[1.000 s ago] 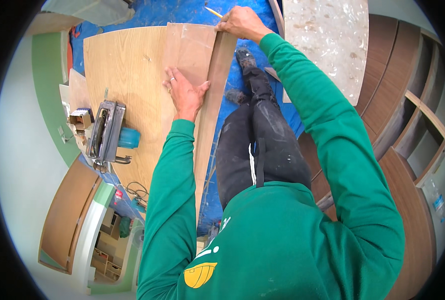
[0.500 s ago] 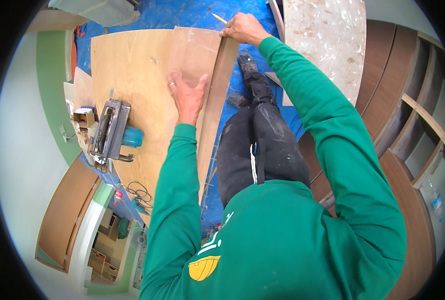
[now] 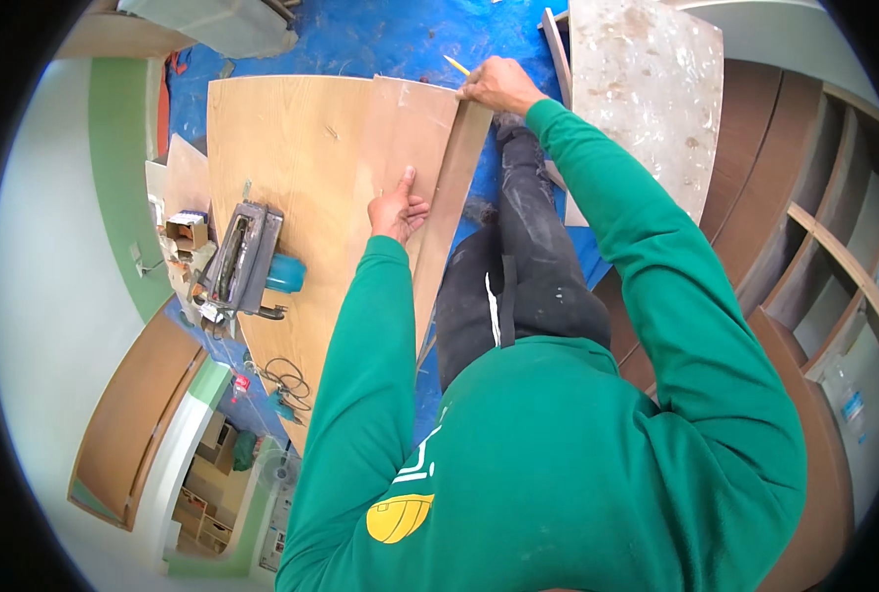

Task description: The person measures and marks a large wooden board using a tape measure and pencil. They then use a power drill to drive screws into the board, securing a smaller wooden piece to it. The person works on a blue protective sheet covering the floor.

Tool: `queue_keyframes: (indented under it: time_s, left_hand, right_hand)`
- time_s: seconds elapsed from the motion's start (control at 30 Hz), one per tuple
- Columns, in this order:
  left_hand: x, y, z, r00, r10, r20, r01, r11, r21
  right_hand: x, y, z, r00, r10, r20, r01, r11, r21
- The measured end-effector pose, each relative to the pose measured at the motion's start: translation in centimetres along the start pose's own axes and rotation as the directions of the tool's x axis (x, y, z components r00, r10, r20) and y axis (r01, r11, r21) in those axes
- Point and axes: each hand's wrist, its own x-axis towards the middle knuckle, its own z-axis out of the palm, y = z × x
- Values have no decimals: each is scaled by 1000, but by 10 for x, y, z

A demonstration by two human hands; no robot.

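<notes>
Apparent marking step: plywood board (image 3: 412, 123) at 12 o'clock
Right hand (image 3: 501, 85) is pinching pencil (image 3: 456, 65); left hand (image 3: 397, 211), fingers loosely spread, is resting at 11 o'clock; next move is seemingly requiring steady alignment.

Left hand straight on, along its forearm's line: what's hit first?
Nothing raised: the left hand looks free over the flat, pale pinkish wooden board to its far edge; depth unclear.

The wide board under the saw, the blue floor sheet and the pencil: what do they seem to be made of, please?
Wide board: wood or wood-veneer panel, smooth; grain lines show.
Blue floor sheet: probably plastic tarpaulin, wrinkled and slightly shiny.
Pencil in the right hand: likely painted wood, yellow and tapered, though too small to be sure.
</notes>
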Motion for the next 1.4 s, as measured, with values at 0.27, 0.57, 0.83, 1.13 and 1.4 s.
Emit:
queue_keyframes:
  time_s: [0.27, 0.57, 0.83, 1.13, 1.4]
  left_hand:
    - [0, 6, -6, 991, -124, 44, 124, 992, -2]
    - [-9, 5, -9, 976, -215, 22, 215, 976, 12]
    - [-9, 9, 3, 979, -194, -59, 191, 980, -63]
    - [-4, -39, 17, 977, 34, -210, -41, 999, -27]
    - [-12, -11, 25, 877, -24, -480, 50, 998, 41]
  right_hand:
    - [-13, 63, 11, 899, 438, -10, -298, 627, 720]
    - [-19, 65, -18, 942, 269, 202, -328, 870, 368]
    - [2, 14, -21, 985, 41, 171, -93, 946, 310]
    - [28, -39, -59, 912, -326, 249, 352, 934, -67]
    - [96, -143, 1, 742, -502, 444, 642, 722, -257]
